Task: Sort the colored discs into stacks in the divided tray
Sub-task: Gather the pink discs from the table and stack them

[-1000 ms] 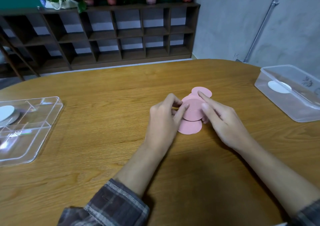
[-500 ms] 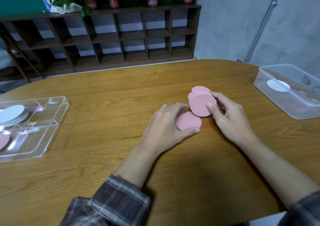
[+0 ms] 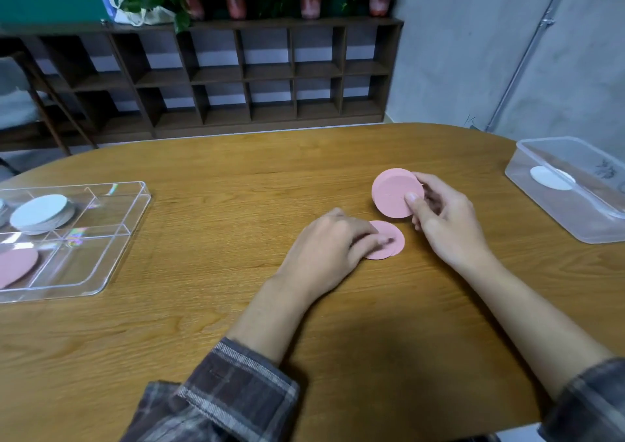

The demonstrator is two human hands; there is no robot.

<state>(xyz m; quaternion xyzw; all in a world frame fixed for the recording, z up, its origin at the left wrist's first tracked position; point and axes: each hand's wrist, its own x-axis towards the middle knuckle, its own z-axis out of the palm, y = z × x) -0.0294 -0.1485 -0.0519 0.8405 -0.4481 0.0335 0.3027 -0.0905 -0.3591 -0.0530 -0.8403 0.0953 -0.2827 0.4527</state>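
My right hand [image 3: 443, 218] holds a small stack of pink discs [image 3: 394, 193] tilted up off the table, thumb on the front face. Just below it, two pink discs [image 3: 389, 243] lie flat and overlapping on the wood, and the fingertips of my left hand [image 3: 333, 242] press on them. The clear divided tray [image 3: 101, 272] sits at the far left. A stack of white discs [image 3: 42, 211] fills its back compartment and a pink disc [image 3: 15, 265] lies in its front left compartment.
A clear plastic box [image 3: 581, 228] at the right edge of the round wooden table [image 3: 203, 306] holds a white disc [image 3: 549, 177]. A dark cubby shelf [image 3: 236, 76] with potted plants stands behind the table.
My right hand has gathered the upper pink discs and lifted them, tilted, up and to the right. My left hand moved down onto the discs left on the table. The view shifted right.
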